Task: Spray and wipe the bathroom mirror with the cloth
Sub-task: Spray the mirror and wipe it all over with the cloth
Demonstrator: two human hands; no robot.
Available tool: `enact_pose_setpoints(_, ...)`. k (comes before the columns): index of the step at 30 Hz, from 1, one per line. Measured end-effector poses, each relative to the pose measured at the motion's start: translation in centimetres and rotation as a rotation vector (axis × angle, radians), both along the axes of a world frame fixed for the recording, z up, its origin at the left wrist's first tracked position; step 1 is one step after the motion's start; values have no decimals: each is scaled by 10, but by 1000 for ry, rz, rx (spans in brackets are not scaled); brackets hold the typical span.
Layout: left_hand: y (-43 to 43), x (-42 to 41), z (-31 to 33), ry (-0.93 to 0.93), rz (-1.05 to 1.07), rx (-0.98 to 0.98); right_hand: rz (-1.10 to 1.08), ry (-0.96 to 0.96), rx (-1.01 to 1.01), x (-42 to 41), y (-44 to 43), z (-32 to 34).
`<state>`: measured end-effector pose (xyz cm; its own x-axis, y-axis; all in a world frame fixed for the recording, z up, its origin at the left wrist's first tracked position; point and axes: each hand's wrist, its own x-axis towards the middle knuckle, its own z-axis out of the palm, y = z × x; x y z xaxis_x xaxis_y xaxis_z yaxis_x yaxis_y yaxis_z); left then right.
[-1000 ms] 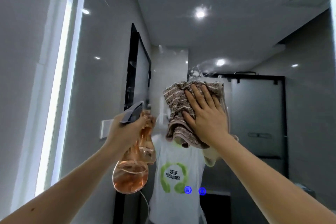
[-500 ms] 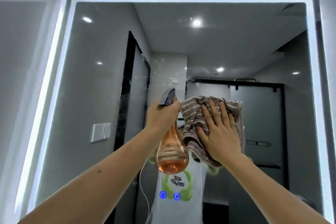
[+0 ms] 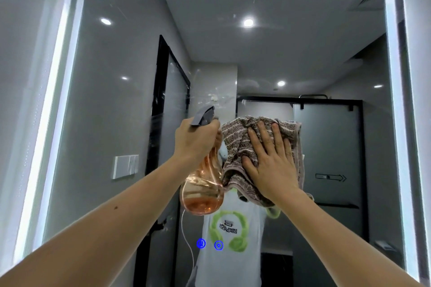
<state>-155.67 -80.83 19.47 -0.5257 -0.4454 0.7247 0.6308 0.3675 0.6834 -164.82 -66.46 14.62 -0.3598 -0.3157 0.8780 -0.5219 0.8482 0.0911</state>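
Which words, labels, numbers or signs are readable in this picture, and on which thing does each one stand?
No text reads clearly.
Reflected shirt print: letters within green headphones, reversed and blurred, unreadable.
Reflected door, arrow sign: marks inside, too small to read.
Two blue icons on the mirror: symbols, no words.
No label seen on bottle or cloth.
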Motion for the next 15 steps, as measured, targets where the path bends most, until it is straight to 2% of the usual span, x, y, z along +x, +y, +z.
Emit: enact_pose_setpoints(15,-8,2,-2,73,-13,-27,-15,-2,0,0,-1,-1)
